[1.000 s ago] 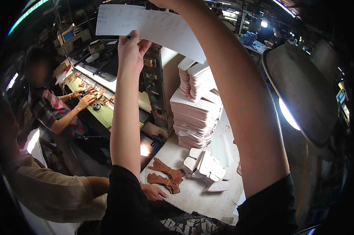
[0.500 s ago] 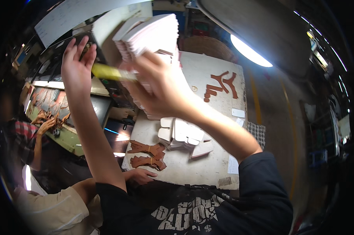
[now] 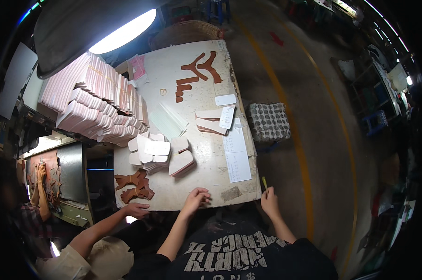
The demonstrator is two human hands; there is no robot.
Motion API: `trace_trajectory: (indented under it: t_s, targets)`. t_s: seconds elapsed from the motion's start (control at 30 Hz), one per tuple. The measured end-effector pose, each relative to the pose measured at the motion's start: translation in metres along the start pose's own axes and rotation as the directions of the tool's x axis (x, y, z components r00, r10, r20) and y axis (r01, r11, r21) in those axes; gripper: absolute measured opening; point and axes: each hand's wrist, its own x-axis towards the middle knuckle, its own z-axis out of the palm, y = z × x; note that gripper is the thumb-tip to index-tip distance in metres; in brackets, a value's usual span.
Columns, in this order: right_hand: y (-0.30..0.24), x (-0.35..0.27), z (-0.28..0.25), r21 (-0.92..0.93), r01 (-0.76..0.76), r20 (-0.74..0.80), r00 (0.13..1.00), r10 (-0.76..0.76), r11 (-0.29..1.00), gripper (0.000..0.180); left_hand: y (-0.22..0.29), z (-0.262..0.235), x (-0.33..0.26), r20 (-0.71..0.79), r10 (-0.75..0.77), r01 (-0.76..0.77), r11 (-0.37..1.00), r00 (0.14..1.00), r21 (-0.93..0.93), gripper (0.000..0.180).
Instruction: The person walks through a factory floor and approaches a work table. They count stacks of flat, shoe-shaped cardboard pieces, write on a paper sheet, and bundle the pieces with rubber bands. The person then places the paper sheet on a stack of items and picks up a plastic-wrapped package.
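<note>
At the table's front edge hangs my left hand (image 3: pixel 196 200), its fingers loosely bent and apart with nothing between them. My right hand (image 3: pixel 269 199) is just off the table's front right corner, closed around a slim yellow tool (image 3: pixel 264 182); its kind cannot be made out. Ahead of my hands are stacks of white rounded pieces (image 3: pixel 180 157) and a fanned pile of pale pieces (image 3: pixel 210 123). Bundles of brown leather strips (image 3: pixel 135 185) lie at the near left. Farther off, brown leather cutouts (image 3: pixel 210 70) are laid out flat.
Tall stacks of pinkish-white pieces (image 3: pixel 96 100) line the table's (image 3: pixel 201 179) left side, under a bright lamp (image 3: pixel 124 32). A printed sheet (image 3: pixel 238 158) lies at the right. A patterned stool (image 3: pixel 268 122) stands beyond. Co-workers' hands (image 3: pixel 137 209) (image 3: pixel 41 172) are at the left.
Both hands have come down from the tall stacks to the near table edge, the right one moving rightward with the yellow tool. The view has swung to the right.
</note>
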Motion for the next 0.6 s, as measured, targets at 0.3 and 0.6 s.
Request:
trace_trajectory:
  t_s: [0.3, 0.6]
  targets:
    - [0.319, -0.057, -0.079, -0.12, -0.487, 0.524, 0.709, 0.472, 0.865, 0.026, -0.045, 0.186, 0.072, -0.201, 0.629, -0.149, 0.458, 0.751, 0.877, 0.022]
    - [0.334, -0.015, -0.246, 0.057, -0.738, 0.509, 0.601, 0.616, 0.673, 0.029, -0.056, 0.244, 0.098, -0.313, 0.883, 0.244, 0.237, 0.349, 0.94, 0.018]
